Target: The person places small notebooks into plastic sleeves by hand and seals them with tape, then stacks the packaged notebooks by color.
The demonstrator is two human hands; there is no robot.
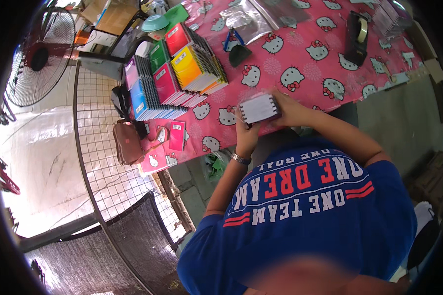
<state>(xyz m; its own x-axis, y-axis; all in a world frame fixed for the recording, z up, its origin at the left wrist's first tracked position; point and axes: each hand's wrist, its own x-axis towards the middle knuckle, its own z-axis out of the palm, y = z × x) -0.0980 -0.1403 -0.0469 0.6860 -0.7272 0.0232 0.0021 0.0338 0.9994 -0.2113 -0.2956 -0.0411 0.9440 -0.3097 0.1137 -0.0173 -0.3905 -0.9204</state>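
Both hands hold a small stack of spiral notebooks (259, 109) at the near edge of the table, its white top face upward and dark binding loops along its sides. My left hand (246, 136) grips the stack's near left side, a metal-banded watch on that wrist. Around the right side closes my right hand (289, 111), fingers partly hidden behind the stack. To the left stand piles of spiral notebooks in blue (145, 101), magenta (166, 83), yellow (186, 61), red (177, 38) and green (158, 55). A single pink notebook (177, 136) lies near the table's left corner.
A pink cat-print cloth covers the table (270, 64). Blue-handled cutters (233, 39) and a dark flat piece (239, 55) lie beyond the stack. A black tape dispenser (355, 39) sits far right. Clear plastic sheets (251, 19), a brown bag (128, 142) and a fan (39, 59) are around.
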